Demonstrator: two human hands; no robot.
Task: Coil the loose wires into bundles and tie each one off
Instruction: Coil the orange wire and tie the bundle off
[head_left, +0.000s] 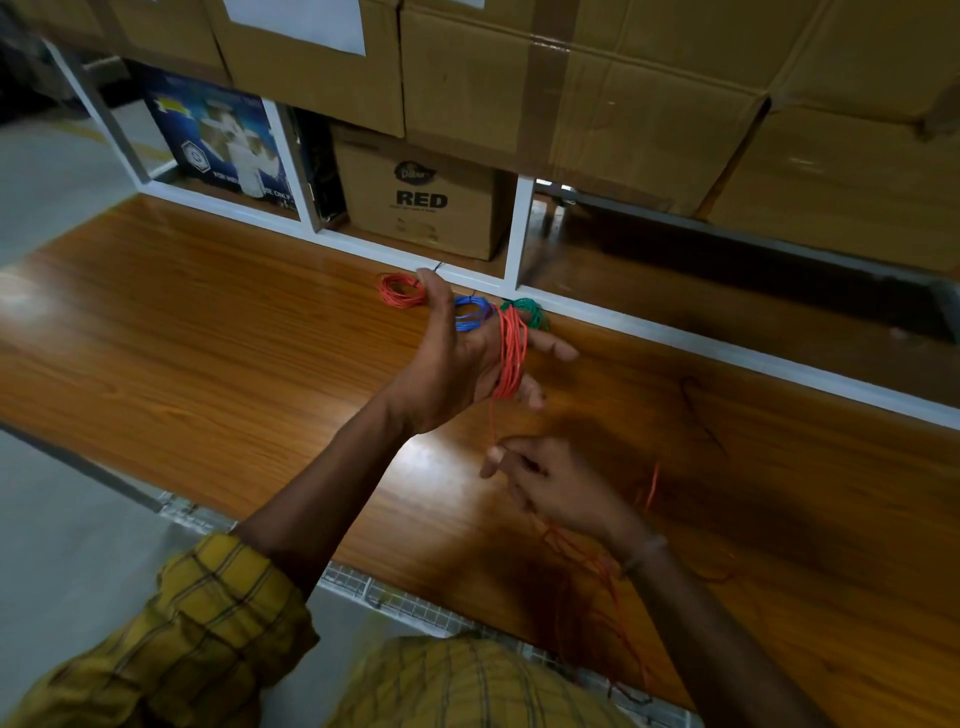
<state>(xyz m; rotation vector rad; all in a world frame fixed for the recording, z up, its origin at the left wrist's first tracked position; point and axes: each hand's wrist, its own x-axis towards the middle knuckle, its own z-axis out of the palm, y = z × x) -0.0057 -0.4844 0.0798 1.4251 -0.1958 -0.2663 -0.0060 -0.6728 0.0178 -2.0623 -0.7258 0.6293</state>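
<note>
My left hand is raised above the wooden table, fingers spread, with an orange wire coil looped several times round them. From the coil a strand drops to my right hand, which pinches it between thumb and fingers. The loose orange wire trails under my right wrist toward the table's near edge. At the back of the table lie an orange bundle, a blue bundle and a green bundle, partly hidden by my left hand.
A thin dark wire lies on the table at right. A white shelf frame lines the far edge, with a cardboard box marked RED and a blue printed box. Large cartons stack above.
</note>
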